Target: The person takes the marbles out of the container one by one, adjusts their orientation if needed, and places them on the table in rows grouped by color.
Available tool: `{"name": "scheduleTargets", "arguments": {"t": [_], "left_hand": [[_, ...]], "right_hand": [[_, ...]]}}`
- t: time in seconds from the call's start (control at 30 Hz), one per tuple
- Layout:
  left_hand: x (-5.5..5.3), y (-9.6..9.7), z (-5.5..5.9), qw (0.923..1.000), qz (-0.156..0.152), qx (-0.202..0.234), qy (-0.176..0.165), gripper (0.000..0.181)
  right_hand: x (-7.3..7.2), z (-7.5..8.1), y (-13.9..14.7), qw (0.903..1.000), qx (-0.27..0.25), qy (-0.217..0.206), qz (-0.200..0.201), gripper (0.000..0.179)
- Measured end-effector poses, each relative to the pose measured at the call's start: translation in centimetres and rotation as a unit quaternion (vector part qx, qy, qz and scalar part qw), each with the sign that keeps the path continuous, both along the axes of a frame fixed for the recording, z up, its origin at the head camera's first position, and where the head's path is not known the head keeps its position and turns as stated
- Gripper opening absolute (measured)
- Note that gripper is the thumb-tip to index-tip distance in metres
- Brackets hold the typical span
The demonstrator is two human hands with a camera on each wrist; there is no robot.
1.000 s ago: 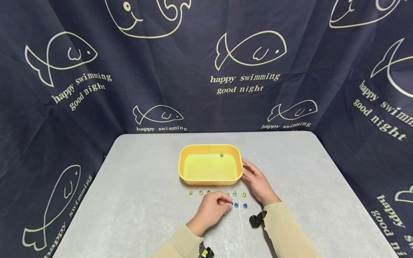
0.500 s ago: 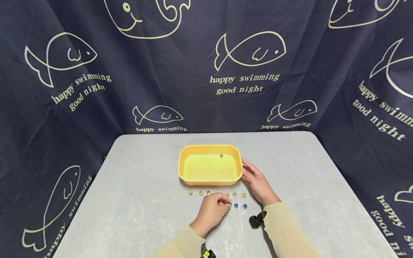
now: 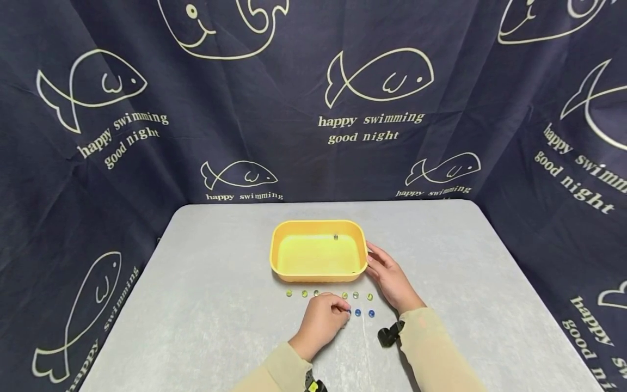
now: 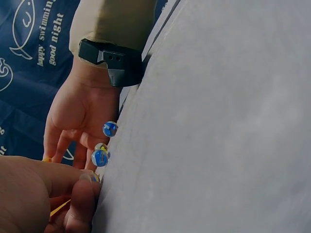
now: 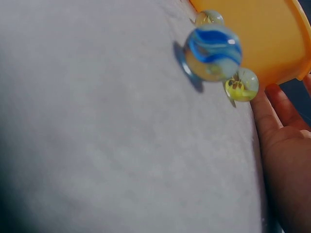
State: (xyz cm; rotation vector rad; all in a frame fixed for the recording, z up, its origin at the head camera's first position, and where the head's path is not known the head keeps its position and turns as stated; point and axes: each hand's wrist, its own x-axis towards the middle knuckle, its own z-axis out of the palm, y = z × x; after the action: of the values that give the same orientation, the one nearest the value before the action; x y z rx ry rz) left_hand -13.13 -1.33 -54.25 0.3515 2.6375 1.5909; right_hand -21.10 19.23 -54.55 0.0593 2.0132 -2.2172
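My left hand (image 3: 320, 322) pinches a blue-swirled marble (image 4: 95, 178) between thumb and index fingertip, low at the tabletop; the fingertips cover most of it. Two more blue marbles, a near one (image 3: 358, 313) and a farther one (image 3: 372, 313), lie just right of those fingertips. The fingers of my right hand (image 3: 394, 280) rest extended against the right wall of a yellow plastic bin (image 3: 318, 277). Between bin and left hand runs a row of clear marbles with yellow or pale swirls, among them a leftmost marble (image 3: 289, 293) and a rightmost one (image 3: 369, 296).
Inside the bin, a small marble (image 3: 336, 237) sits near the back wall. The grey tabletop (image 3: 220, 272) meets a dark blue curtain (image 3: 303, 109) with fish drawings behind and at both sides. The left hand partly covers the middle of the yellow-swirled row.
My left hand has shifted slightly left with the pinched blue marble, widening its gap to the neighbouring blue one. The right hand and the bin have stayed in place.
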Motion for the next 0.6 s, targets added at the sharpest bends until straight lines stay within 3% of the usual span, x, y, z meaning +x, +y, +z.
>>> {"name": "scheduleTargets", "arguments": {"t": [0.6], "left_hand": [[-0.09,0.03,-0.03,1.0,0.001,-0.004,-0.004,0.015]], "right_hand": [[-0.13,-0.16,0.01,1.0,0.0,0.002,-0.004,0.052]]}}
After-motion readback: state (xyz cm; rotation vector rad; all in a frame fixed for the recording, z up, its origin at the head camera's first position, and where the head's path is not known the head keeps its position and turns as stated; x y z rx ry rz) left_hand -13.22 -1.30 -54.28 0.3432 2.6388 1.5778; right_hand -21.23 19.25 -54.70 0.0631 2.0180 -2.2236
